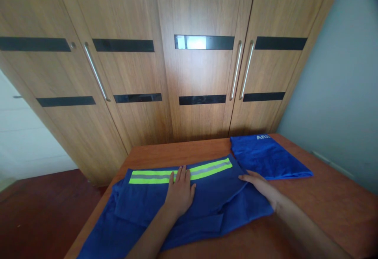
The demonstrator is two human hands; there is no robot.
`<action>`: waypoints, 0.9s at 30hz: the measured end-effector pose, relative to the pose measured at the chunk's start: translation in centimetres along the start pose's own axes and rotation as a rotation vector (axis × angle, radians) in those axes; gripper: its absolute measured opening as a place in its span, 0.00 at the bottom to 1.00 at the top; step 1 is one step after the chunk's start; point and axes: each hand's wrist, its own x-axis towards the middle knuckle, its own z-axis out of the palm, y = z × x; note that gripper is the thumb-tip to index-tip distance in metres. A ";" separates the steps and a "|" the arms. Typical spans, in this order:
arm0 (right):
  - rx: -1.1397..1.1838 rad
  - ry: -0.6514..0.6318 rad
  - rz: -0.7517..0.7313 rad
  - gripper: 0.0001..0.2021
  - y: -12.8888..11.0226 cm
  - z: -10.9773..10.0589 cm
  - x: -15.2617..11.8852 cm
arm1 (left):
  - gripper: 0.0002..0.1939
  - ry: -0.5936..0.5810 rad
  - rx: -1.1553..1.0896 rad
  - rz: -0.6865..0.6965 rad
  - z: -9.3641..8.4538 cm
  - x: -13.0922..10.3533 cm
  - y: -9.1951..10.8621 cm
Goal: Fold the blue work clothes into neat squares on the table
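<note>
A dark blue garment with a yellow-green and grey reflective stripe lies partly folded on the reddish-brown table. Flat on its middle rests my left hand, fingers spread and the tips over the stripe. My right hand is at the garment's right edge, thumb and fingers closed around the cloth there. Part of the garment's lower layer hangs toward the front left.
Behind my right hand, a brighter blue folded cloth with pale lettering lies on the table. A wooden wardrobe with metal handles stands behind the table. At the right is a pale wall, and white drawers are at the left.
</note>
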 end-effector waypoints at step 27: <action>0.050 0.018 -0.145 0.14 -7.9 5.1 -2.4 | 0.29 0.196 0.034 0.374 5.3 -9.9 5.0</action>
